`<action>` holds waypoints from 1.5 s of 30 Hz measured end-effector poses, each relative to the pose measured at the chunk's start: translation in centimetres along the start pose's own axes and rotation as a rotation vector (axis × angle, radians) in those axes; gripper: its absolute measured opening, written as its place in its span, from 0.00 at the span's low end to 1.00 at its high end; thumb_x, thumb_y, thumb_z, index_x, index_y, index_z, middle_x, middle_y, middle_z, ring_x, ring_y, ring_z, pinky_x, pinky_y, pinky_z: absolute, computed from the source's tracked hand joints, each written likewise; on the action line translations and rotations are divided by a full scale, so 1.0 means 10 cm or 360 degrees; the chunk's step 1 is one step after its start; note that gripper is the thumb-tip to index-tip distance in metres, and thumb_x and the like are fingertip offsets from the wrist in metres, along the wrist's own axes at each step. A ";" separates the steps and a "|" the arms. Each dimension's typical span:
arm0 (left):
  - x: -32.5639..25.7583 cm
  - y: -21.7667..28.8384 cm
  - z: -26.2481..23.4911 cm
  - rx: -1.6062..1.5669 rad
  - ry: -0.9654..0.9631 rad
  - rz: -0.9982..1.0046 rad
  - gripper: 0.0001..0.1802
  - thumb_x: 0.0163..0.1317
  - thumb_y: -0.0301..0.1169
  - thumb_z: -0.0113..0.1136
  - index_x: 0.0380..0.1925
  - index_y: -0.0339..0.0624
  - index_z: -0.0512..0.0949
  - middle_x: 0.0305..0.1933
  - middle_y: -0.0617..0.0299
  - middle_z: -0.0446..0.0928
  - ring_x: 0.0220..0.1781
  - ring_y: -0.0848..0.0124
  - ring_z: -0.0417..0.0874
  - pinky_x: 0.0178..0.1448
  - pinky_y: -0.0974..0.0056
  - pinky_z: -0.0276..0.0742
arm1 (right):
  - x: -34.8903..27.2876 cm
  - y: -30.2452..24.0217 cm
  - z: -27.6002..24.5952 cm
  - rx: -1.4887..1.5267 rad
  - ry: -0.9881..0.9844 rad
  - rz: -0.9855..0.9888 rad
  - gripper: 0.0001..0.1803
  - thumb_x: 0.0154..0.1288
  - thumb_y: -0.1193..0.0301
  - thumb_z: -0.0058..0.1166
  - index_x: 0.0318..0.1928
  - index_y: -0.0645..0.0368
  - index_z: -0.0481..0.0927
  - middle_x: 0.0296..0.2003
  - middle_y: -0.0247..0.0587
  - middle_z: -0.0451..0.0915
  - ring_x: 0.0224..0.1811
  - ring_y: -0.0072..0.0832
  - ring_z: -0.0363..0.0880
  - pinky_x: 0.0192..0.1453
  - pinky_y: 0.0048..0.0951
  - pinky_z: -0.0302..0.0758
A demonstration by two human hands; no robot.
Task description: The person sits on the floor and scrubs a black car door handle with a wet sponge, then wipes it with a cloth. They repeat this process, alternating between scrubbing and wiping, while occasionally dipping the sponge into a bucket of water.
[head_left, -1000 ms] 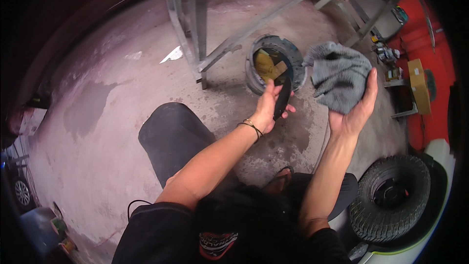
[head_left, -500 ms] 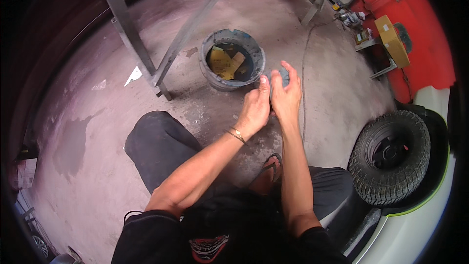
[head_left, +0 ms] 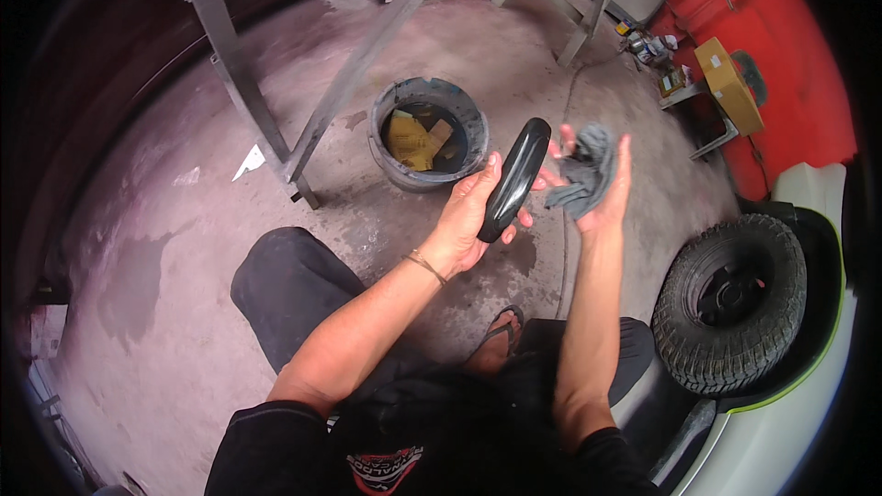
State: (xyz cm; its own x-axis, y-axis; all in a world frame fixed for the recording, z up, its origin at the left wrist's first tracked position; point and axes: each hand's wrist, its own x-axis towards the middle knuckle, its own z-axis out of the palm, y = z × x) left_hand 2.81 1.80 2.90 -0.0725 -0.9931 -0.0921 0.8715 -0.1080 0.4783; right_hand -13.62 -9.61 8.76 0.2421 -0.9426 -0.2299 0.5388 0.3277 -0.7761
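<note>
- Stained concrete floor (head_left: 197, 331) spreads beneath the scene.
- A bucket (head_left: 413, 177) stands at 12 o'clock.
- A metal stand (head_left: 246, 101) plants its foot near 9 o'clock, a white scrap (head_left: 248, 163) just beside.
- A sandalled foot (head_left: 491, 349) rests at 5.

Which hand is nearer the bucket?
Left. The left hand, gripping the black part, is just below and right of the bucket in view; the right hand, with the cloth, is farther out to the right.

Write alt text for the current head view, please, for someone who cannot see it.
The left hand holds a glossy, black, elongated part; the right hand holds a crumpled grey cloth. Beyond them, a round grey bucket holds yellow pieces and dark liquid.
</note>
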 end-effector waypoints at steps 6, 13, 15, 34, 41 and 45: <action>0.02 0.13 -0.10 -0.0097 0.0189 0.0062 0.28 0.83 0.58 0.52 0.50 0.42 0.82 0.35 0.53 0.88 0.22 0.70 0.85 0.21 0.69 0.75 | -0.63 0.94 0.43 -0.0153 0.0094 0.0076 0.23 0.81 0.41 0.51 0.49 0.46 0.79 0.31 0.21 0.74 0.26 0.12 0.73 0.26 0.24 0.73; 0.10 0.16 -0.02 0.0093 0.0441 0.0426 0.27 0.84 0.55 0.53 0.43 0.41 0.83 0.31 0.58 0.86 0.23 0.74 0.84 0.25 0.69 0.79 | -0.67 1.30 0.63 0.0440 0.0241 0.0009 0.20 0.86 0.45 0.44 0.45 0.46 0.76 0.38 0.23 0.79 0.40 0.19 0.79 0.45 0.30 0.80; 0.13 0.10 -0.05 0.0171 0.0668 0.0550 0.25 0.85 0.52 0.54 0.41 0.40 0.82 0.31 0.58 0.86 0.23 0.76 0.84 0.26 0.69 0.80 | -0.63 1.61 0.41 0.0533 0.0201 0.0139 0.25 0.86 0.43 0.43 0.58 0.50 0.78 0.58 0.36 0.82 0.58 0.31 0.85 0.71 0.36 0.78; 0.03 -0.11 -1.11 0.0540 0.1131 0.0230 0.16 0.88 0.42 0.47 0.52 0.40 0.76 0.41 0.57 0.87 0.36 0.69 0.88 0.41 0.62 0.83 | -0.64 0.40 -0.47 -0.0528 -0.0196 0.0684 0.18 0.76 0.59 0.66 0.54 0.56 0.76 0.43 0.40 0.82 0.32 0.28 0.78 0.30 0.32 0.74; -0.24 0.08 -0.85 0.0949 0.0734 0.0279 0.10 0.83 0.31 0.54 0.55 0.39 0.78 0.44 0.64 0.86 0.44 0.75 0.86 0.51 0.65 0.82 | -0.61 0.62 -0.60 -0.0702 0.0111 0.0817 0.19 0.71 0.63 0.68 0.52 0.56 0.75 0.36 0.39 0.82 0.25 0.26 0.77 0.22 0.29 0.70; -0.31 0.39 -0.59 0.1002 0.0765 0.0370 0.12 0.79 0.34 0.65 0.55 0.40 0.85 0.46 0.73 0.85 0.45 0.83 0.81 0.49 0.71 0.77 | -0.55 0.77 -0.48 -0.0938 -0.0288 0.0721 0.24 0.78 0.57 0.65 0.62 0.59 0.75 0.35 0.39 0.82 0.27 0.29 0.84 0.30 0.34 0.84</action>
State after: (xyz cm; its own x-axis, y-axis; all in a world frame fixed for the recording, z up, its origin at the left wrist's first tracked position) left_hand 9.27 4.76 -0.12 0.4161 -0.8809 -0.2255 0.3935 -0.0491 0.9180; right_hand -14.67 -2.24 1.17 0.4925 -0.6824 -0.5402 -0.1520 0.5437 -0.8254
